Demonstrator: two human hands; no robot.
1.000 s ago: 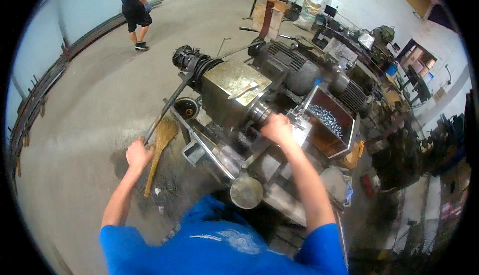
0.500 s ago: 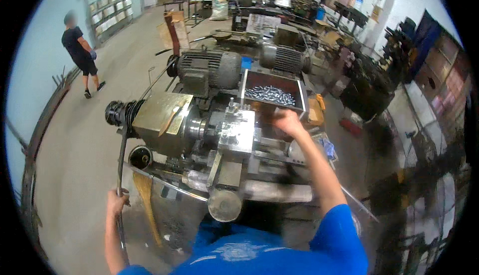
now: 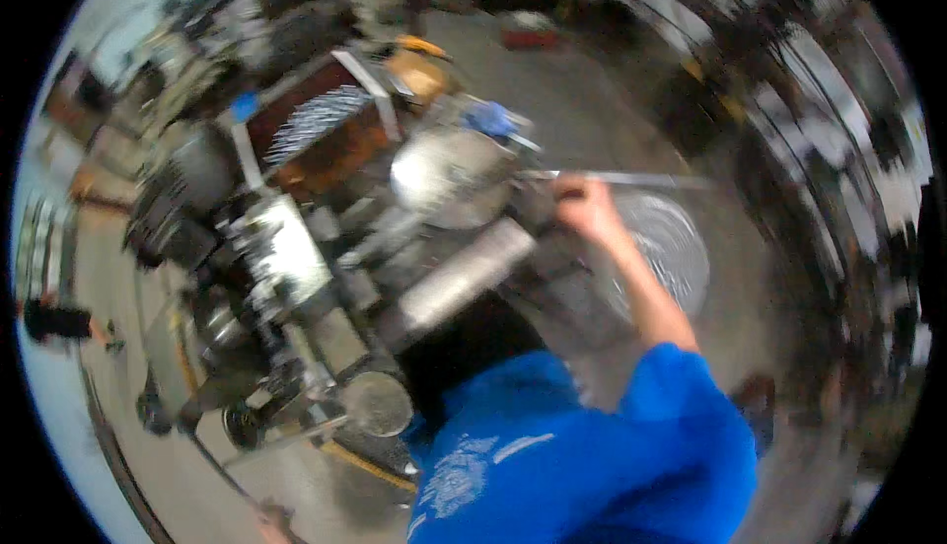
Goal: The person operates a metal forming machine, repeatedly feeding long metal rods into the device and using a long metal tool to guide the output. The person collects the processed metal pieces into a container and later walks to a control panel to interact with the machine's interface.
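In the head view, which is badly blurred, the right hand [image 3: 584, 207] is at the right end of the machine [image 3: 340, 337], well apart from the left hand [image 3: 276, 522] at the lower edge. The right fingers look bent, but I cannot tell whether they are together, apart or clamped on something. They overlap a pale rod [image 3: 641, 179], whose long axis runs nearly straight left to right just beyond the hand; whether they touch it is unclear. A round grey tub [image 3: 702, 266] lies to the right of these fingers and nearer the body, partly under the right forearm. The right hand is by far the nearer to both.

The left hand is smeared at the lower end of a dark bar [image 3: 219, 465], which slants up and leftward from it. Whether those fingers close around the bar, I cannot tell.

As for edges, a pale roller [image 3: 469, 273] and a round metal plate [image 3: 444, 174] lie left of the right hand, with a blue cloth [image 3: 490, 118] just past the plate. Farther off, a box [image 3: 370, 78] holds small metal parts [image 3: 316, 122]. Grey floor [image 3: 592, 100] shows beyond the rod, giving the right arm room on that side.
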